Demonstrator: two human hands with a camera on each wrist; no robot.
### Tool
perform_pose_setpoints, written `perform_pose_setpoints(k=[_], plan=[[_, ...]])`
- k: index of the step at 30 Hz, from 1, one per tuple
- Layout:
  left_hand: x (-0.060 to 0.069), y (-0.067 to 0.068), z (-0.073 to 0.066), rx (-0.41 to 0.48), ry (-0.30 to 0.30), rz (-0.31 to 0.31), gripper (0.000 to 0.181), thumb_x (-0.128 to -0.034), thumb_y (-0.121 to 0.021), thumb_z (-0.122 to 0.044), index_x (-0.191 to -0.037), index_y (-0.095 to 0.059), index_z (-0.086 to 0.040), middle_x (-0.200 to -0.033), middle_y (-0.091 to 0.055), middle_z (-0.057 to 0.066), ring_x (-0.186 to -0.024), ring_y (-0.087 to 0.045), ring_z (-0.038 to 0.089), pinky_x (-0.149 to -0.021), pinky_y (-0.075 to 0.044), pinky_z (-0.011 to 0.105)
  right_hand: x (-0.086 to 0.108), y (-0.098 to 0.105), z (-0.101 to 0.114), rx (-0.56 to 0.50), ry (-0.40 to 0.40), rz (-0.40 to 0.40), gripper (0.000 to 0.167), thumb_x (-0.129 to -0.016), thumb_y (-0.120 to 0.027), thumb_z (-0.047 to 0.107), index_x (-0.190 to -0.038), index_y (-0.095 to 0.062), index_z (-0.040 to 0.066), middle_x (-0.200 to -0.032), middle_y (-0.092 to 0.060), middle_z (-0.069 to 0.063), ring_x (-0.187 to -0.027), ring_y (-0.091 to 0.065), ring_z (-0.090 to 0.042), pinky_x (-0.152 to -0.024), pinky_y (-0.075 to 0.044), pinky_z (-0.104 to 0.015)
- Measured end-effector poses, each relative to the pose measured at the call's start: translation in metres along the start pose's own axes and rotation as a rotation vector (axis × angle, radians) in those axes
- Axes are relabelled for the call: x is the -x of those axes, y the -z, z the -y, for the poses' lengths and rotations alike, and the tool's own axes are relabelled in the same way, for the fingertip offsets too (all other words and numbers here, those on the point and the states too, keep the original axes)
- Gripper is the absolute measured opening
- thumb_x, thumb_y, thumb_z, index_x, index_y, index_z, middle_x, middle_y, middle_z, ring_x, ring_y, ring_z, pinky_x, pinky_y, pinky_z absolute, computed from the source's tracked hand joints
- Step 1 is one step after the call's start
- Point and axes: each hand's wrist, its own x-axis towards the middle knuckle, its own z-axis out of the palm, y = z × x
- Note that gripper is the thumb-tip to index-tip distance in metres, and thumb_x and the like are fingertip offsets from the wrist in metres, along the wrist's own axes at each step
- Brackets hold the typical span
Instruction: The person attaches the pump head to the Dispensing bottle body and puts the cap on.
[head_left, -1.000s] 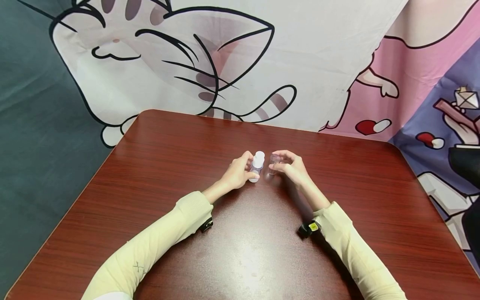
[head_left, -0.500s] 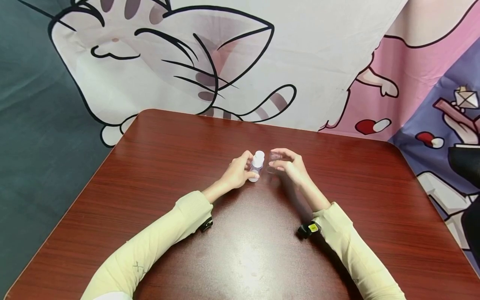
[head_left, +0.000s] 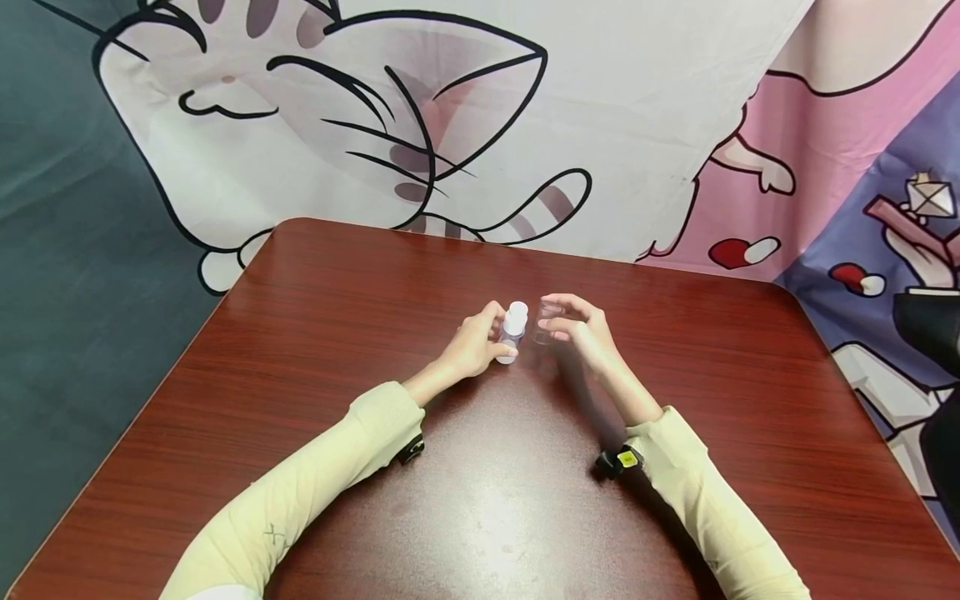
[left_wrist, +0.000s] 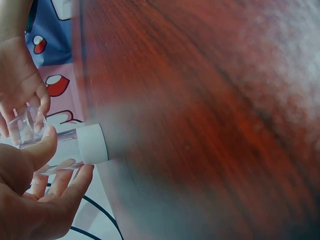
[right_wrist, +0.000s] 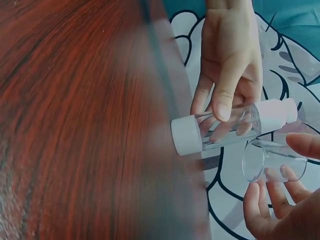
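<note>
A clear pump bottle [head_left: 516,321] with a white pump top and a white base [right_wrist: 186,136] stands nearly upright near the middle of the table. My left hand [head_left: 471,345] grips its clear body from the left, thumb on the near side. Just to the right, my right hand [head_left: 588,332] holds a clear, hollow cap [right_wrist: 256,162] between thumb and fingers. In the right wrist view the cap's round open rim faces downward toward the table, beside the pump and apart from it. Whether the bottle's base touches the table cannot be told.
The brown wooden table [head_left: 360,283] spreads around both hands, with a glare patch toward its front. Behind it hangs a cloth backdrop [head_left: 637,125] with a cartoon cat. A dark object [head_left: 941,442] lies at the right edge.
My right hand has shifted slightly toward the far side of the table with the clear cap. My left hand and the pump bottle have stayed almost in place.
</note>
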Motion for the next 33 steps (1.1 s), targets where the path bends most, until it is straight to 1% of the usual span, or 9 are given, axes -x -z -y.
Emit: perform_pose_setpoints(k=[3, 6, 10, 14, 16, 22, 27, 30, 33], plan=[[-0.001, 0.0, 0.0, -0.001, -0.006, -0.004, 0.038, -0.0805, -0.076, -0.008, -0.106, -0.048, -0.003, -0.103, -0.068, 0.018, -0.096, -0.066, 0.028, -0.085, -0.052, 0.039, 0.0, -0.001, 0.001, -0.018, 0.009, -0.006, 0.035, -0.084, -0.065, 0.004, -0.119, -0.059, 0.004, -0.099, -0.067, 0.002, -0.086, -0.064, -0.004, -0.075, -0.054, -0.022], [-0.001, -0.001, 0.0, -0.002, -0.01, -0.005, 0.038, -0.0806, -0.076, -0.008, -0.106, -0.048, -0.003, -0.103, -0.068, 0.018, -0.096, -0.066, 0.028, -0.085, -0.052, 0.039, 0.001, -0.002, 0.002, -0.035, 0.022, -0.009, 0.033, -0.085, -0.065, 0.004, -0.118, -0.059, 0.005, -0.093, -0.065, 0.007, -0.084, -0.063, -0.004, -0.073, -0.054, -0.022], [-0.001, -0.001, 0.001, 0.001, -0.015, -0.006, 0.038, -0.0806, -0.075, -0.008, -0.106, -0.048, -0.003, -0.104, -0.068, 0.019, -0.096, -0.067, 0.029, -0.086, -0.052, 0.04, 0.003, -0.004, 0.004, -0.048, 0.045, -0.01, 0.035, -0.088, -0.062, 0.005, -0.122, -0.056, -0.001, -0.086, -0.063, 0.01, -0.08, -0.063, -0.004, -0.071, -0.055, -0.021], [-0.001, -0.001, 0.002, 0.0, -0.022, -0.007, 0.038, -0.0806, -0.075, -0.008, -0.106, -0.047, -0.003, -0.103, -0.069, 0.019, -0.097, -0.067, 0.029, -0.086, -0.052, 0.041, 0.004, -0.005, 0.004, -0.033, 0.062, -0.022, 0.032, -0.09, -0.059, 0.006, -0.122, -0.056, 0.0, -0.083, -0.062, 0.009, -0.076, -0.061, -0.005, -0.069, -0.054, -0.019], [-0.001, -0.001, 0.002, -0.001, -0.022, -0.006, 0.038, -0.0806, -0.075, -0.008, -0.106, -0.047, -0.003, -0.103, -0.069, 0.018, -0.096, -0.067, 0.029, -0.086, -0.052, 0.041, 0.005, -0.005, 0.004, -0.022, 0.061, -0.03, 0.031, -0.09, -0.059, 0.008, -0.121, -0.057, 0.002, -0.083, -0.06, 0.009, -0.075, -0.06, -0.004, -0.068, -0.054, -0.018], [0.0, 0.0, 0.001, 0.001, -0.023, -0.004, 0.038, -0.0809, -0.075, -0.009, -0.106, -0.047, -0.003, -0.104, -0.068, 0.018, -0.096, -0.066, 0.029, -0.085, -0.052, 0.041, 0.005, -0.005, 0.007, -0.001, 0.033, -0.027, 0.037, -0.092, -0.058, 0.012, -0.126, -0.052, -0.003, -0.081, -0.056, 0.01, -0.075, -0.058, -0.003, -0.069, -0.054, -0.018], [0.0, -0.001, 0.002, 0.002, -0.018, 0.002, 0.039, -0.081, -0.075, -0.01, -0.107, -0.047, -0.003, -0.104, -0.068, 0.018, -0.096, -0.066, 0.029, -0.085, -0.052, 0.04, 0.006, -0.005, 0.009, 0.004, 0.014, -0.036, 0.037, -0.093, -0.056, 0.013, -0.126, -0.05, -0.004, -0.083, -0.056, 0.01, -0.075, -0.059, -0.002, -0.069, -0.054, -0.018], [0.0, -0.001, 0.002, 0.003, -0.021, 0.001, 0.039, -0.0809, -0.075, -0.01, -0.106, -0.047, -0.003, -0.104, -0.068, 0.018, -0.096, -0.066, 0.029, -0.085, -0.052, 0.04, 0.006, -0.006, 0.01, 0.0, 0.03, -0.049, 0.037, -0.093, -0.056, 0.012, -0.126, -0.049, -0.004, -0.086, -0.055, 0.009, -0.075, -0.059, -0.002, -0.068, -0.054, -0.018], [0.0, -0.001, 0.002, 0.006, -0.028, -0.004, 0.038, -0.0807, -0.075, -0.009, -0.106, -0.047, -0.003, -0.104, -0.068, 0.019, -0.096, -0.066, 0.029, -0.086, -0.052, 0.041, 0.007, -0.007, 0.011, -0.005, 0.071, -0.067, 0.036, -0.093, -0.056, 0.01, -0.126, -0.049, -0.005, -0.089, -0.053, 0.007, -0.075, -0.059, -0.002, -0.068, -0.054, -0.018]])
